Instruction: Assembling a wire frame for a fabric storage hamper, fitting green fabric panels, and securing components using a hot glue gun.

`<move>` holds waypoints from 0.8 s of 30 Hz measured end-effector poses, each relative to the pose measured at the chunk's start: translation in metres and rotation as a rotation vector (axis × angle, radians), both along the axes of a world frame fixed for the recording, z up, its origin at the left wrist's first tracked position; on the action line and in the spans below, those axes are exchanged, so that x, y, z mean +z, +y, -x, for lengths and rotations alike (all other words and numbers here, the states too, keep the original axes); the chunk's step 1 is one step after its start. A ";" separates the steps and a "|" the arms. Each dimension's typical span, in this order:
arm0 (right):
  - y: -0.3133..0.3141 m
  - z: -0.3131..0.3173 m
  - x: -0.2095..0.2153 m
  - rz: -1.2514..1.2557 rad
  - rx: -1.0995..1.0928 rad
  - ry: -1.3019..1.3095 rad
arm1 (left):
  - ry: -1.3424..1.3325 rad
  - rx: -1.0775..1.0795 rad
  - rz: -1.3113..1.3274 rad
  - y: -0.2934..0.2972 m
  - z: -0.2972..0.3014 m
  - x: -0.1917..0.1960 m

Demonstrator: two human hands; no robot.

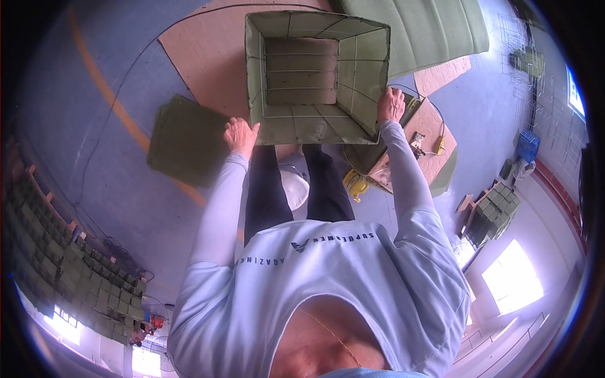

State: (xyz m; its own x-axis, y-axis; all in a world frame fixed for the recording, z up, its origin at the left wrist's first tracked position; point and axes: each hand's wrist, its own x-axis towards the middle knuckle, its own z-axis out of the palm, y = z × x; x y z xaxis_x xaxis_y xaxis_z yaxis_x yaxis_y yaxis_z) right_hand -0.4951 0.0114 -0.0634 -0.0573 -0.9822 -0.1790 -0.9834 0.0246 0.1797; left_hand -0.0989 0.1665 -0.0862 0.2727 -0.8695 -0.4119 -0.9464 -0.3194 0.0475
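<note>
An open-topped green box (318, 129), lined with a grid of thin metal wires, stands in front of me with its opening facing up. Its inner floor looks brownish and is crossed by wires. At the box's near left side is my left hand (240, 135), fingers curled against the wall and thumb by the edge. My right hand (391, 106) closes over the right rim, a little above the near corner. Parts of the fingers of both hands are hidden from this view. A white rounded container (295, 189) shows between my legs.
Pinkish cardboard (205, 72) lies under the box, with a dark green panel (186, 142) to its left. Ridged green sheets (428, 31) lie far right. A cardboard-topped stand (428, 126) bears a yellow-handled tool (439, 145); another yellow tool (357, 185) hangs nearby. Green stacks (94, 283) line the left.
</note>
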 end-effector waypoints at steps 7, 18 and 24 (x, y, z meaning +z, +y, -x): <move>0.008 0.024 -0.017 -0.111 -0.179 -0.017 | 0.101 0.001 -0.110 -0.001 0.022 0.003; 0.053 0.045 -0.016 -0.130 0.062 -0.142 | 0.106 -0.084 -0.230 -0.017 0.045 0.014; 0.128 0.046 0.002 -0.303 0.015 -0.278 | 0.126 -0.039 -0.217 -0.005 0.047 0.005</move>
